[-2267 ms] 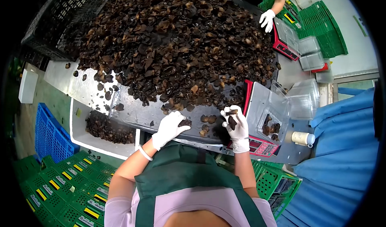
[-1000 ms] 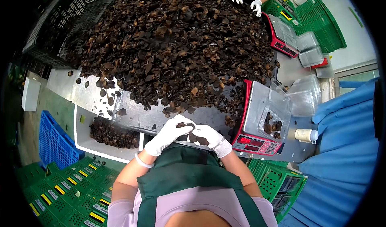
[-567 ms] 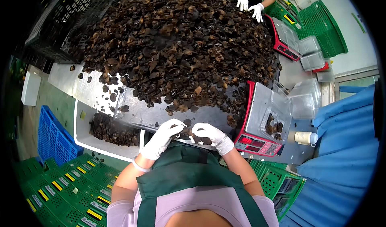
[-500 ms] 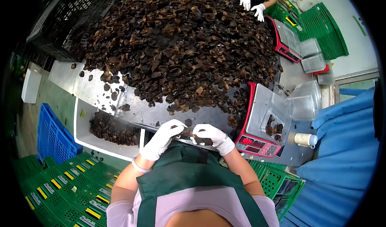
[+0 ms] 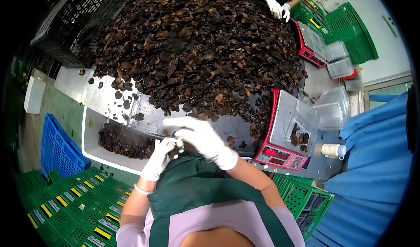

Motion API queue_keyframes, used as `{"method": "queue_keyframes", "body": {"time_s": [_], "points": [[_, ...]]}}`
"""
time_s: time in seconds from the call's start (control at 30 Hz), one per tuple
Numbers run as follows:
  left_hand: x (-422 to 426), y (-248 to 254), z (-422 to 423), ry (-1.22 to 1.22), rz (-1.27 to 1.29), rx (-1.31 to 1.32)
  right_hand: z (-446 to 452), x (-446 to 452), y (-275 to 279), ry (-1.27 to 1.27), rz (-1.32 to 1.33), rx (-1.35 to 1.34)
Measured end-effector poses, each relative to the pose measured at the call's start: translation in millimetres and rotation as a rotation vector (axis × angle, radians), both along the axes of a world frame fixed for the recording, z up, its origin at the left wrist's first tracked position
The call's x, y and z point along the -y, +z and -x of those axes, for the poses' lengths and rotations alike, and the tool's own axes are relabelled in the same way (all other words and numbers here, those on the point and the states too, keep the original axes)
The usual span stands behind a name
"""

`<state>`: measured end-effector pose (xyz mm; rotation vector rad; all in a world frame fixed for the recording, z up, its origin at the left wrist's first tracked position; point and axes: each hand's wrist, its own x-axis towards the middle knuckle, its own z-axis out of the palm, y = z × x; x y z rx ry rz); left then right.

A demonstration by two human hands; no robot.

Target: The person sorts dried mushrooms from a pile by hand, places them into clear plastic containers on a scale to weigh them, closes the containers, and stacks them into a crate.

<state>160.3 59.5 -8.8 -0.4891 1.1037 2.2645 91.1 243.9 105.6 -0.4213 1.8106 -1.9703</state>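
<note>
A large heap of dark brown wood ear mushrooms (image 5: 197, 50) covers the table (image 5: 153, 123). At the near edge, my left hand (image 5: 161, 157) is closed, with something dark partly showing at its fingertips. Just above and to its right, my right hand (image 5: 199, 137), gloved in white too, reaches over with its fingers stretched out; it is smeared by motion. The hands overlap or nearly touch. On the red-framed scale (image 5: 284, 129) to the right, a clear open box (image 5: 300, 137) holds several mushroom pieces. A few loose pieces (image 5: 230, 140) lie between my right hand and the scale.
A white bin (image 5: 94, 135) with mushrooms stands left of my left hand. Clear boxes (image 5: 332, 109) are stacked beyond the scale, near a pale bottle (image 5: 333, 150). A black crate (image 5: 65, 28) is at the back left. A co-worker's gloved hands (image 5: 280, 8) are beside a second scale (image 5: 311, 41).
My hands have moved left from the middle of the near edge. The right one has swung over toward the left one and its fingers have spread. The co-worker's hands have come closer together.
</note>
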Motion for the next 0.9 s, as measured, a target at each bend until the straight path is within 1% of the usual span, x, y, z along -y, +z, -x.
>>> {"method": "queue_keyframes", "body": {"time_s": [0.03,0.07,0.1,0.13,0.2,0.23,0.27,0.3,0.33,0.37,0.4,0.43,0.47,0.5,0.53,0.57,0.6,0.63,0.67,0.7,0.73,0.77,0.8,0.87,0.9], "points": [[-3,-3,-4,0.026,0.031,0.034,0,13,-8,-0.011,-0.002,-0.112],[-6,-6,-6,0.049,0.059,0.066,1,12,-8,-0.037,-0.006,-0.073],[-1,4,-6,0.01,0.032,-0.044,3,5,-11,-0.09,0.046,0.078],[1,6,-3,0.046,0.061,-0.051,5,-4,-20,-0.145,0.1,0.228],[-2,18,5,0.175,0.176,-0.24,-3,-17,-72,-0.192,0.241,0.154],[-10,36,11,0.251,0.275,-0.235,-10,-19,-120,-0.132,0.468,0.496],[-18,51,17,0.261,0.307,-0.264,-15,-22,-119,-0.056,0.51,0.701],[-28,58,20,0.218,0.395,-0.351,-19,-24,-116,0.003,0.538,0.913],[-37,63,23,0.179,0.486,-0.437,-24,-20,-122,0.039,0.546,0.942],[-44,59,29,0.09,0.72,-0.737,-26,-18,-123,-0.078,0.553,1.05],[-52,71,34,-0.024,0.828,-0.904,-27,-17,-121,-0.196,0.561,1.158],[-62,70,38,-0.059,0.692,-0.93,-25,-20,-111,-0.215,0.651,1.07],[-68,67,41,-0.097,0.555,-0.952,-28,-31,-97,-0.261,0.679,1.079],[-70,66,44,-0.136,0.731,-1.068,-29,-42,-104,-0.283,0.704,1.025],[-71,66,47,-0.142,0.734,-1.071,-30,-53,-109,-0.304,0.727,0.972],[-70,66,51,-0.087,0.743,-1.005,-35,-67,-111,-0.353,0.651,0.737],[-68,66,53,-0.028,0.756,-0.935,-32,-78,-89,-0.404,0.763,0.654],[-64,57,55,0.048,0.728,-0.788,-28,-101,-76,-0.461,0.883,0.782],[-62,63,59,0.104,0.679,-0.675,-27,-118,-43,-0.627,0.775,0.73],[-54,50,62,0.111,0.779,-0.702,-30,-140,-30,-0.75,0.642,0.546],[-43,31,66,0.117,0.877,-0.729,-30,-161,-17,-0.988,0.531,0.471],[-36,19,68,0.115,0.908,-0.737,-38,-190,-13,-1.07,0.416,0.252],[-33,9,69,0.118,0.915,-0.734,-47,-214,-20,-1.248,0.224,0.069],[-30,-12,69,0.1,0.965,-0.736,-60,-265,-21,-1.303,-0.005,-0.173],[-29,-22,71,0.075,1.067,-0.829,-66,-282,-22,-1.339,-0.248,-0.213]]}}
